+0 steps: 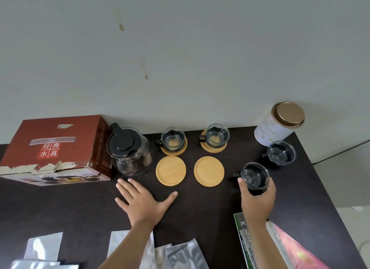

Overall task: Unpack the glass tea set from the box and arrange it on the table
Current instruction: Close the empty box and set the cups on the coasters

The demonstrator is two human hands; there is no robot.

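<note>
Head view: right hand (257, 196) grips a glass cup (254, 175) beside two bare coasters (209, 171); left hand (143, 199) rests flat, fingers spread, on the table (80, 204); smooth glass could slip, or land off-centre and tip.

I seem to be at home, at a dark brown tabletop (200, 218) pushed against a stained, pale painted wall (180, 48); a white gold-lidded tin (276, 126) stands on the tabletop's far right corner.
</note>
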